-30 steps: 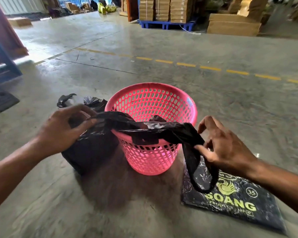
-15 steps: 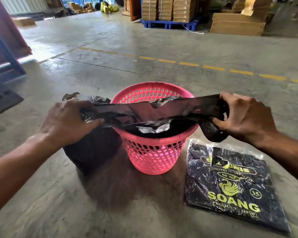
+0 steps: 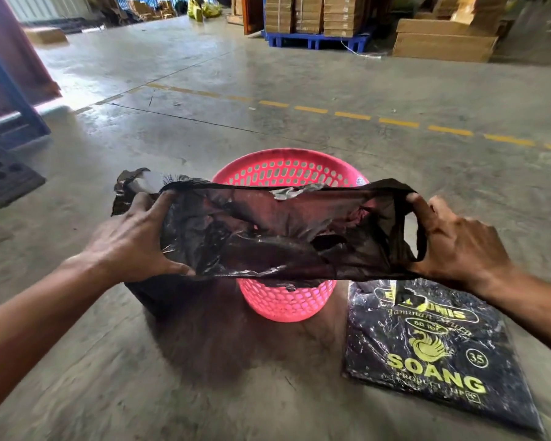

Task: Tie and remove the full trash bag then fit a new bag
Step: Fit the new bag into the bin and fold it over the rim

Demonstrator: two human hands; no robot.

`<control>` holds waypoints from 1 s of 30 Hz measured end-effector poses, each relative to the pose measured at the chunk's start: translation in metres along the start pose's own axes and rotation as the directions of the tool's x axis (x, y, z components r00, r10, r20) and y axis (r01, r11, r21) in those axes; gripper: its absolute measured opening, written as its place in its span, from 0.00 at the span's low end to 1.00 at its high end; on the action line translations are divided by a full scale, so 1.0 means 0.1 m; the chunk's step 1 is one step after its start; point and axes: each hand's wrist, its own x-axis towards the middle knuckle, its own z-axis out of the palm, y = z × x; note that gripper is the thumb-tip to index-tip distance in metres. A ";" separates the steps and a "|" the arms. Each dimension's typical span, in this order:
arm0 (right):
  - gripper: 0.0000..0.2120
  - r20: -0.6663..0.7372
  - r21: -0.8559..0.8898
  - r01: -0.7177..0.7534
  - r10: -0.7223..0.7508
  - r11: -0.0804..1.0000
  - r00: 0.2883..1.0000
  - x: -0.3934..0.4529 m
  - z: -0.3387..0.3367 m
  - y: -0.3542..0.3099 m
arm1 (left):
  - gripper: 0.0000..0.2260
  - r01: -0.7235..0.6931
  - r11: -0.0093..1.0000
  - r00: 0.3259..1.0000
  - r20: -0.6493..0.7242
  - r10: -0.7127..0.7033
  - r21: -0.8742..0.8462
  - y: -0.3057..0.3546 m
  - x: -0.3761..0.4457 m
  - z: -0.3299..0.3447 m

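A pink perforated plastic basket stands on the concrete floor in front of me. A new thin black bag is stretched wide in the air above its near rim, mouth pulled apart. My left hand grips the bag's left edge. My right hand grips the right edge with fingers through a handle loop. The full tied black trash bag sits on the floor left of the basket, mostly hidden behind my left hand and the new bag.
A flat pack of black bags printed "SOANG" lies on the floor right of the basket. A dark perforated mat lies far left by a blue frame. Cardboard boxes on a blue pallet stand far back.
My hands pulled the bunched bag apart sideways and lifted it, so it now spans wider than the basket with its mouth spread. My right hand rose from beside the basket to rim height.
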 end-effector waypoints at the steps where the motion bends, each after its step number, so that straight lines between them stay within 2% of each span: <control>1: 0.50 0.001 0.002 -0.007 0.007 1.000 1.000 0.03 0.04 -0.01 | 0.64 0.016 1.000 1.000 0.000 -0.016 -0.007 0.00 0.03 0.03; 5: 0.53 0.133 0.115 -0.078 0.062 0.990 0.989 0.30 0.14 0.01 | 0.63 0.051 0.998 0.997 0.051 -0.049 -0.031 0.00 0.23 0.05; 9: 0.56 0.334 0.410 -0.067 -0.082 0.910 0.939 0.79 0.28 0.13 | 0.63 0.028 0.996 0.986 0.167 -0.014 -0.085 -0.05 0.62 -0.11; 11: 0.49 0.462 0.643 -0.186 -0.182 0.743 0.868 0.99 0.30 0.19 | 0.56 -0.011 0.983 0.963 0.263 0.059 -0.181 -0.06 0.81 -0.21; 12: 0.41 0.513 0.745 -0.305 -0.218 0.593 0.830 1.07 0.30 0.21 | 0.47 0.013 0.957 0.941 0.327 0.086 -0.290 -0.06 0.89 -0.25; 14: 0.24 0.592 0.795 -0.522 -0.206 0.311 0.779 1.25 0.28 0.27 | 0.22 0.162 0.832 0.878 0.462 0.123 -0.531 0.00 1.03 -0.31; 15: 0.18 0.609 0.787 -0.569 -0.149 0.241 0.779 1.35 0.25 0.29 | 0.12 0.231 0.744 0.873 0.471 0.125 -0.627 0.01 1.13 -0.30; 16: 0.16 0.623 0.773 -0.598 -0.077 0.212 0.778 1.44 0.26 0.31 | 0.10 0.265 0.681 0.888 0.448 0.104 -0.683 0.01 1.23 -0.24; 17: 0.14 0.634 0.755 -0.617 -0.007 0.220 0.773 1.50 0.27 0.31 | 0.13 0.276 0.649 0.911 0.408 0.057 -0.709 0.02 1.32 -0.16; 20: 0.06 0.612 0.729 -0.623 0.136 0.284 0.779 1.61 0.31 0.16 | 0.18 0.223 0.667 0.970 0.231 -0.078 -0.711 0.11 1.53 0.08; 22: 0.10 0.565 0.745 -0.611 0.232 0.269 0.792 1.65 0.42 0.04 | 0.17 0.237 0.661 0.971 0.160 -0.175 -0.712 0.20 1.59 0.20; 24: 0.14 0.493 0.763 -0.591 0.357 0.260 0.794 1.67 0.55 -0.10 | 0.18 0.252 0.699 0.960 0.081 -0.268 -0.669 0.28 1.61 0.28; 27: 0.24 0.322 0.675 -0.562 0.496 0.478 0.807 1.71 0.63 -0.17 | 0.22 0.268 0.749 0.941 -0.003 -0.339 -0.605 0.32 1.67 0.33; 30: 0.23 0.238 0.655 -0.509 0.487 0.559 0.840 1.76 0.57 -0.15 | 0.23 0.291 0.692 0.928 0.018 -0.373 -0.661 0.32 1.76 0.28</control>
